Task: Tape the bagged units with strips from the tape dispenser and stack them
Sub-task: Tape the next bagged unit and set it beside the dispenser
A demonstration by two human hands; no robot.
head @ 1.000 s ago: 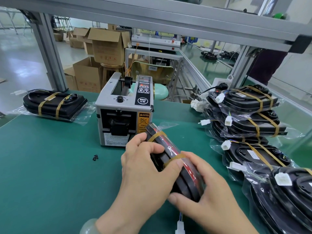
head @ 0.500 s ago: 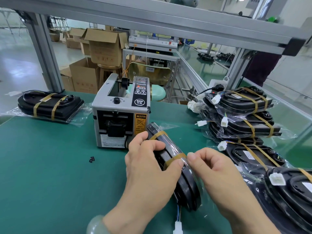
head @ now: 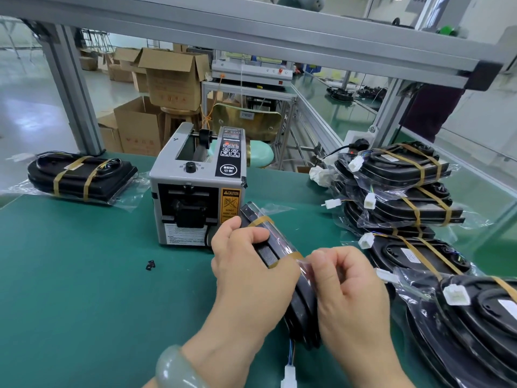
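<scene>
A black bagged unit (head: 303, 301) stands on edge on the green table (head: 84, 275), just in front of the grey tape dispenser (head: 195, 189). Two brown tape strips cross it. My left hand (head: 249, 270) grips the unit from the left side, fingers curled over its top edge. My right hand (head: 347, 281) has its fingers curled at the unit's plastic bag beside the nearer tape strip. The unit's white connector (head: 289, 378) hangs at the bottom edge.
A stack of taped bagged units (head: 402, 191) fills the right side, with more units (head: 475, 317) nearer me. One taped unit (head: 81, 175) lies at the far left. A small black scrap (head: 150, 265) lies on the table. Metal frame posts and cardboard boxes stand behind.
My right hand came off the unit's right side and now curls at the bag by the nearer tape strip. My left hand kept its grip. The unit stayed on edge.
</scene>
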